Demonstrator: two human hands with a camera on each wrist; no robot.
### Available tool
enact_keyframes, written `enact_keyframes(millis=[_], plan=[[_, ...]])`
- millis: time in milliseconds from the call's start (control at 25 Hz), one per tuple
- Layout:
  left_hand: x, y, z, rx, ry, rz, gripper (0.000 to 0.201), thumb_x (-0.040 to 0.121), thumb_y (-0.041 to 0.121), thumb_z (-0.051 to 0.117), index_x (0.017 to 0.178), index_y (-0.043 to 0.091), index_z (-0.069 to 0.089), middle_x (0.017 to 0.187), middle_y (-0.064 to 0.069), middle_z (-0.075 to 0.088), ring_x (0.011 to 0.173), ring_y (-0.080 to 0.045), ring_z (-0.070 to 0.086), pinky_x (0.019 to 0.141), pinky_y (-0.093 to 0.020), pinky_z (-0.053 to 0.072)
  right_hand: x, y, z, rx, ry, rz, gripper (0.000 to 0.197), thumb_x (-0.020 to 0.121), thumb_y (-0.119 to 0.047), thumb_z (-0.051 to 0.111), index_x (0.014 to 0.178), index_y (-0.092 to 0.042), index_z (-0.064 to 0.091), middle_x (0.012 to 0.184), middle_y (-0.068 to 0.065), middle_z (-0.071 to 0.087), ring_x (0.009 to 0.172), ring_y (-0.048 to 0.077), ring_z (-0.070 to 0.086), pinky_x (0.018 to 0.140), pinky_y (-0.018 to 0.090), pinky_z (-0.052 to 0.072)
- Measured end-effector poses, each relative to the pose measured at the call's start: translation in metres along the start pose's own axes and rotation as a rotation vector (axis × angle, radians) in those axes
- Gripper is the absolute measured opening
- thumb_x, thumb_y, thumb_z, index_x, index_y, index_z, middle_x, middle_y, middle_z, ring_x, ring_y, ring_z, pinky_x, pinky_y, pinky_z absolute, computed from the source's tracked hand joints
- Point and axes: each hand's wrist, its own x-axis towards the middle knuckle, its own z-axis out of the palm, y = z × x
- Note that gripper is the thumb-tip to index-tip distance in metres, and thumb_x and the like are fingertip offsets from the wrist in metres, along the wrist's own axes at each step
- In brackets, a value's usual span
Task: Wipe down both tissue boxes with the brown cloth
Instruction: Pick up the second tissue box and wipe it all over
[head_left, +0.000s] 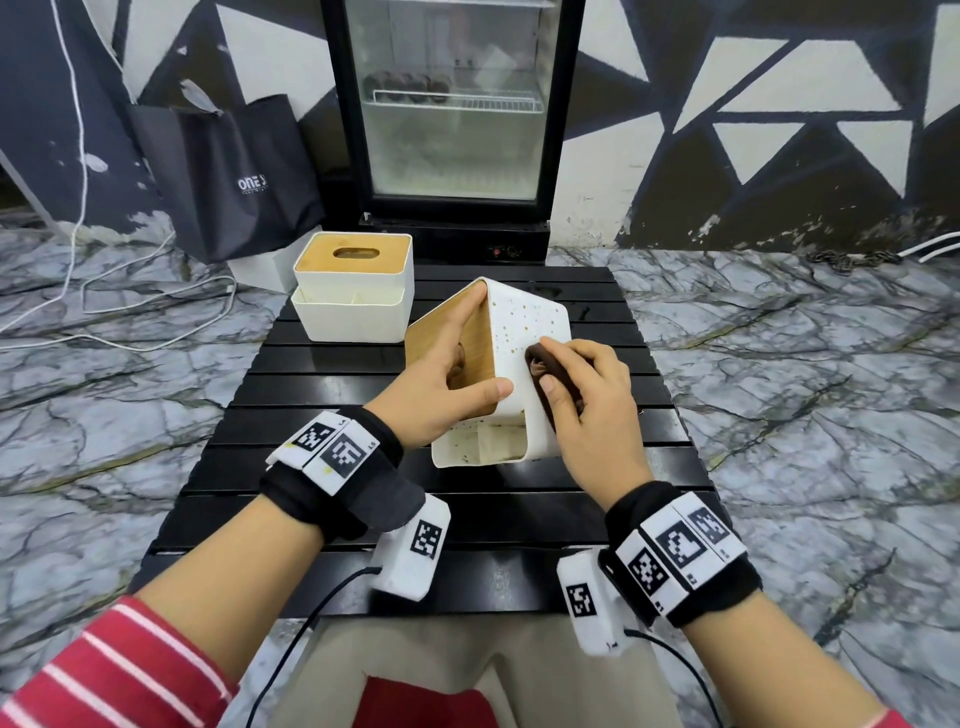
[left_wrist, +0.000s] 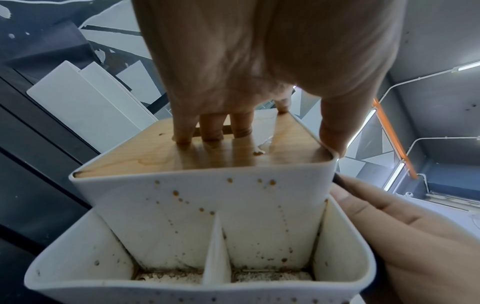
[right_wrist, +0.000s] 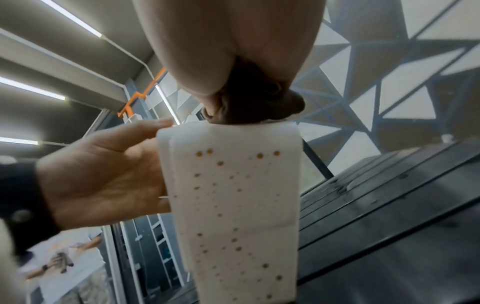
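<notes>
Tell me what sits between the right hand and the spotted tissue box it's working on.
The brown cloth, bunched under the right hand against the tissue box; head and right wrist views show it.

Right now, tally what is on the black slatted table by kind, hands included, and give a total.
Tissue boxes: 2, a tilted spotted one held by both hands, and an upright one at the far left.
Brown cloths: 1, gripped in the right hand.
Hands: 2, left hand, right hand.
Total: 5.
</notes>
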Motion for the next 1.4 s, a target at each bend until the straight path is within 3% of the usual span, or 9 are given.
enact_keyframes(millis=[200,400,600,800,1040,1120,1200,1320,1400], plan=[[-0.002,-0.003,-0.003,0.005,-0.004,-0.018,0.084,0.073,0.036,0.068,0.124,0.072,0.012,0.139,-0.003,0.043,0.118,-0.017,0.053,0.081,-0.02,0.051,-0.003,0.001,-0.001,0.037,0.033,0.033,0.038,0.086,-0.021,0.047,0.123,-0.017,0.056,0.112,-0.009,0.043,0.112,0.021,0.041,0.095,0.016,0.026],[0.001,0.001,0.002,0.084,-0.051,-0.018,0.085,0.071,0.044,0.066,0.127,0.072,0.008,0.133,-0.003,0.047,0.113,-0.019,0.055,0.088,-0.03,0.053,0.005,-0.014,0.001,0.051,0.011,-0.099,0.037,0.086,-0.015,0.051,0.122,-0.018,0.056,0.111,-0.011,0.045,0.107,0.014,0.04,0.095,0.005,0.026],[0.001,0.001,0.003,0.079,-0.04,-0.025,0.087,0.077,0.032,0.066,0.135,0.063,0.009,0.132,-0.007,0.047,0.11,-0.023,0.054,0.083,-0.026,0.053,0.005,-0.012,0.001,0.049,0.033,-0.095,0.037,0.086,-0.016,0.052,0.123,-0.019,0.056,0.111,-0.013,0.044,0.108,0.018,0.042,0.095,0.005,0.026],[0.005,0.002,0.004,0.146,-0.057,-0.025,0.091,0.075,0.042,0.066,0.14,0.056,0.005,0.136,-0.007,0.046,0.114,-0.026,0.054,0.097,-0.038,0.049,0.012,-0.015,0.001,0.039,0.023,-0.141,0.036,0.086,-0.013,0.052,0.122,-0.017,0.056,0.11,-0.01,0.045,0.105,0.014,0.041,0.094,0.004,0.025],[0.004,0.004,0.009,0.142,-0.078,-0.034,0.09,0.078,0.031,0.065,0.14,0.058,0.005,0.123,0.002,0.05,0.083,-0.008,0.059,0.087,-0.033,0.054,0.012,-0.014,-0.001,0.014,0.067,-0.129,0.037,0.087,-0.013,0.05,0.123,-0.015,0.056,0.11,-0.008,0.045,0.106,0.02,0.043,0.094,0.007,0.027],[0.003,0.006,0.01,0.167,-0.092,-0.019,0.09,0.08,0.028,0.065,0.142,0.054,0.005,0.133,0.009,0.043,0.092,-0.009,0.06,0.09,-0.026,0.05,0.02,-0.015,-0.002,0.049,0.077,-0.108,0.036,0.087,-0.015,0.05,0.123,-0.017,0.055,0.11,-0.008,0.045,0.107,0.022,0.045,0.093,0.01,0.03],[0.003,0.008,0.011,0.169,-0.093,-0.014,0.09,0.079,0.028,0.065,0.143,0.052,0.006,0.138,0.015,0.039,0.11,-0.018,0.057,0.096,-0.029,0.049,0.026,-0.013,-0.004,0.078,0.09,-0.071,0.037,0.087,-0.017,0.048,0.124,-0.018,0.055,0.11,-0.007,0.045,0.108,0.023,0.045,0.093,0.014,0.031],[0.003,0.008,0.012,0.15,-0.084,-0.032,0.089,0.078,0.029,0.064,0.143,0.053,0.008,0.135,0.011,0.043,0.112,-0.024,0.056,0.093,-0.037,0.052,0.026,-0.011,-0.003,0.075,0.104,-0.039,0.038,0.087,-0.019,0.047,0.125,-0.018,0.054,0.111,-0.006,0.045,0.109,0.023,0.045,0.094,0.018,0.03],[0.004,0.008,0.011,0.162,-0.093,-0.031,0.089,0.079,0.03,0.064,0.143,0.052,0.007,0.137,0.019,0.038,0.114,-0.02,0.055,0.093,-0.034,0.052,0.027,-0.013,-0.001,0.066,0.102,-0.047,0.038,0.088,-0.017,0.048,0.125,-0.017,0.054,0.111,-0.003,0.047,0.109,0.024,0.045,0.094,0.022,0.032]])
